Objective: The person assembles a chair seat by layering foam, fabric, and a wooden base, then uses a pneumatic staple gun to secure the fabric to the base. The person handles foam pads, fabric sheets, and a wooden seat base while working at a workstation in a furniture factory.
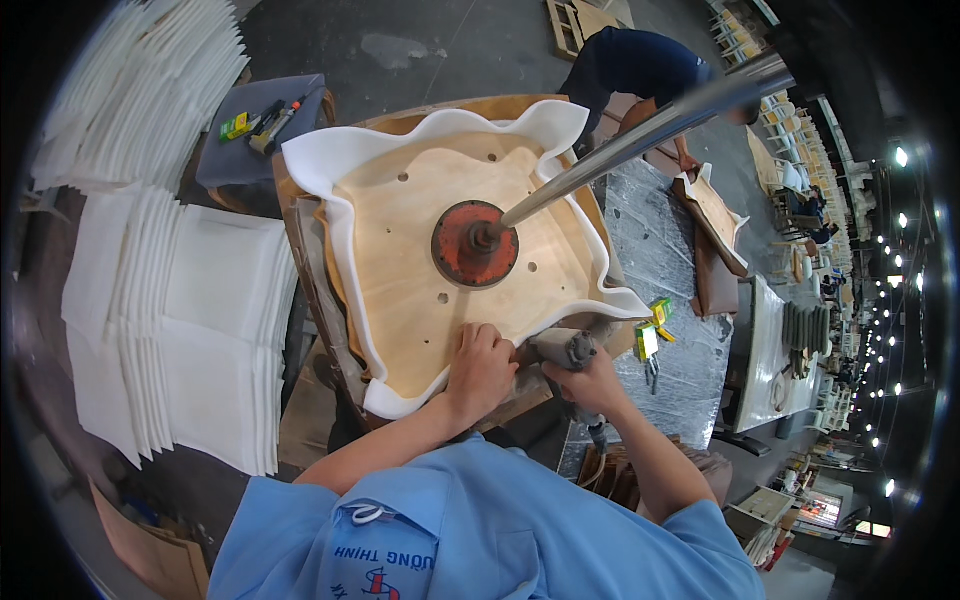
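A pale plywood seat panel (400, 320) lies in front of me on a white foam sheet (375, 385) whose edges curl up around it. A red round press plate (450, 258) on a metal rod (640, 125) bears on the panel's middle. My left hand (482, 368) is at the panel's near edge, its fingers curled over the foam rim. Just to its right, my right hand (590, 382) grips a grey air staple gun (562, 347), its nose by the foam at the near edge. A hose runs down from the gun's handle.
Stacks of white foam sheets (215, 330) stand at left, near a blue padded stool (225, 165) with tools and boxes. At right, a plastic-covered table (670, 370) carries small green-yellow boxes (648, 340). A co-worker (635, 70) bends over another panel (712, 210) there.
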The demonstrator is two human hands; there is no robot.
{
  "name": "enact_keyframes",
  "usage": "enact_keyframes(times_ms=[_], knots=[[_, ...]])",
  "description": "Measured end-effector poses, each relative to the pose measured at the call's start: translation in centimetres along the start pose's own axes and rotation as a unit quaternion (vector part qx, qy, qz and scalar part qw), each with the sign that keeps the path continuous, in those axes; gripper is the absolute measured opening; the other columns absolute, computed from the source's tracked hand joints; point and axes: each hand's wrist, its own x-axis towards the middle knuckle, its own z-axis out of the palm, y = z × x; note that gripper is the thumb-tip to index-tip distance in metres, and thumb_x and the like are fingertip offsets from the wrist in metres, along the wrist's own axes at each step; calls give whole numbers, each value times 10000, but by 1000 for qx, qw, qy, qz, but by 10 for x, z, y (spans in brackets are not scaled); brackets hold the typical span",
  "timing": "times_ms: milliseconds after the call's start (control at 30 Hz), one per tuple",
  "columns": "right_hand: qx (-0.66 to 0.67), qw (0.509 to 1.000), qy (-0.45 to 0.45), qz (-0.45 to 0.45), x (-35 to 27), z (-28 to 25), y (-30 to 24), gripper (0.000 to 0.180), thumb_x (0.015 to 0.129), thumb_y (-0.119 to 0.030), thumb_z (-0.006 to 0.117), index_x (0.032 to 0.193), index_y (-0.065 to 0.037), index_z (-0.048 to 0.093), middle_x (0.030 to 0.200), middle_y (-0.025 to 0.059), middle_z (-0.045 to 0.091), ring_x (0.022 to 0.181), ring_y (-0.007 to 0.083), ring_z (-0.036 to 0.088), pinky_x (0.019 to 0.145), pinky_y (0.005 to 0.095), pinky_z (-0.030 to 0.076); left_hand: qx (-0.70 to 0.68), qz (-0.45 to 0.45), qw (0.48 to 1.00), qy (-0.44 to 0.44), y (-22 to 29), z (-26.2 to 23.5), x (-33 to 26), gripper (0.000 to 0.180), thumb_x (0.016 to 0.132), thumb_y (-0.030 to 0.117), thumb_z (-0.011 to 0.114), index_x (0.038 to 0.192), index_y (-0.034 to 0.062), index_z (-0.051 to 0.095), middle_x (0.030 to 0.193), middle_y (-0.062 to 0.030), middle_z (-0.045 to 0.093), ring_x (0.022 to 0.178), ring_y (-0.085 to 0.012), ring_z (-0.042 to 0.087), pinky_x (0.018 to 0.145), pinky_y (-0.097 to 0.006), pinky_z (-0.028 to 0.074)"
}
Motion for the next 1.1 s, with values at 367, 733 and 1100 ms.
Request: enact_keyframes(times_ms=[367, 733, 1100], knots=[[6, 999, -9, 44, -8, 1, 5, 420, 942, -220, 887, 1262, 1, 730, 880, 50, 742, 620, 131, 687, 578, 313, 561, -14, 32, 999, 26, -18, 13, 15, 171, 853, 176, 859, 904, 67, 737, 1122, -131, 617, 1184, -379, 547, 1115, -552, 415], [-36, 998, -16, 58, 0, 14, -14, 391, 943, -231, 880, 1238, -9, 751, 862, 63, 739, 628, 142, 689, 594, 336, 559, -23, 26, 998, 50, -21, 17, 20, 142, 861, 130, 814, 913, 45, 712, 1132, -148, 601, 1207, -398, 532, 1162, -558, 398], [-7, 999, -1, 51, -8, 16, -13, 393, 936, -241, 882, 1231, -11, 761, 836, 51, 739, 622, 136, 679, 596, 330, 549, -25, 37, 998, 37, -29, 4, 16, 126, 824, 79, 821, 868, 40, 710, 1130, -157, 588, 1205, -396, 519, 1179, -566, 389]])
